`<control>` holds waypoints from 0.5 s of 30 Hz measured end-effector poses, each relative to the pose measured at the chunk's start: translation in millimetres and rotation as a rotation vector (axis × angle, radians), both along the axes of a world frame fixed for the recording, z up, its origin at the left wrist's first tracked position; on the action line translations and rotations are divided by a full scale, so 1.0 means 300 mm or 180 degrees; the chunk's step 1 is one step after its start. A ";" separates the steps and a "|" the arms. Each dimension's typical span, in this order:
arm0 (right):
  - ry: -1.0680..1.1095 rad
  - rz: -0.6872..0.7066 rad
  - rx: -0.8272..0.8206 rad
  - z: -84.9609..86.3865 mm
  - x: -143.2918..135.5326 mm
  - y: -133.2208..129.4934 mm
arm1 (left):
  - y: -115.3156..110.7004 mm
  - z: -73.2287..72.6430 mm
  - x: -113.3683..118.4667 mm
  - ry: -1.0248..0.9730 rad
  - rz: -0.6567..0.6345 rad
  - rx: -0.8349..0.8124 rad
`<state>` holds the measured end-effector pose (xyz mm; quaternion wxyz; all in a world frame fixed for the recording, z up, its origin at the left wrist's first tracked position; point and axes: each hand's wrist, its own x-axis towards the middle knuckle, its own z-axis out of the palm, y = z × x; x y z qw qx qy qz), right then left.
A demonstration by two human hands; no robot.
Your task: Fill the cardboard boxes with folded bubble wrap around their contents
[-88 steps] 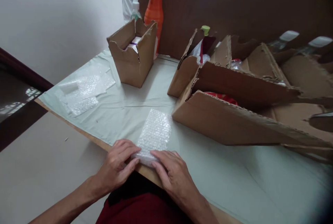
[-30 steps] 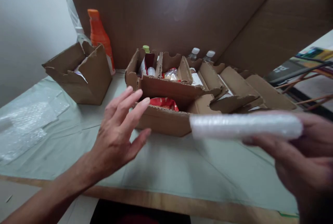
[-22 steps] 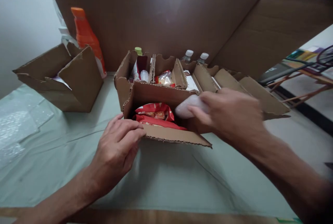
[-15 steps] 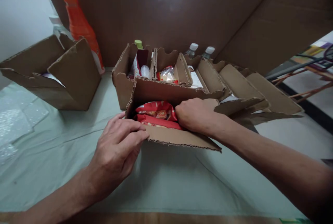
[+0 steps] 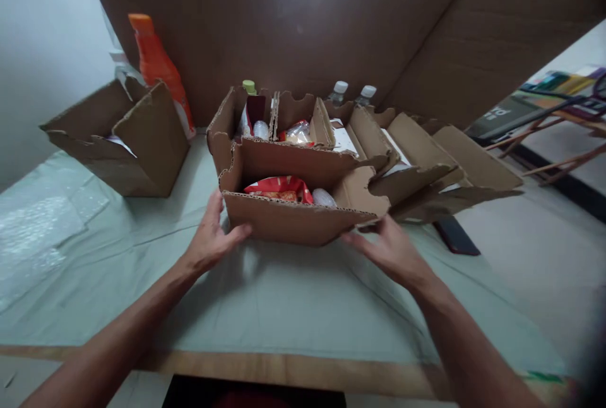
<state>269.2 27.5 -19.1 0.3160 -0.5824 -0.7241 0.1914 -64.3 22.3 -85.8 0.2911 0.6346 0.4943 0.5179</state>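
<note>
Head view: hands (image 5: 208, 242) flank nearest carton (image 5: 284, 222), thumbs (image 5: 237, 235) inward.

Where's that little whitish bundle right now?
In the head view, near the centre, the whitish bundle sits inside the front cardboard box, just right of the red packet.

- We see only the top of the pale bundle (image 5: 324, 198) inside the front box (image 5: 284, 223).
- We lose some fingers of the right hand (image 5: 389, 250) behind that box.
- We find the bubble wrap (image 5: 35, 231) cut off at the left edge.
</note>
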 end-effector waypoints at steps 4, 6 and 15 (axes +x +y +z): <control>0.0062 -0.0027 0.0016 -0.058 -0.088 -0.055 | -0.107 -0.007 0.112 -0.0600 0.0068 -0.0242; -0.0073 -0.0053 0.0222 -0.059 -0.102 -0.163 | -0.257 -0.017 0.105 -0.0440 0.0269 -0.0231; -0.0032 0.0404 0.0425 0.052 -0.237 -0.246 | -0.401 0.186 -0.028 -0.0598 0.1049 -0.0339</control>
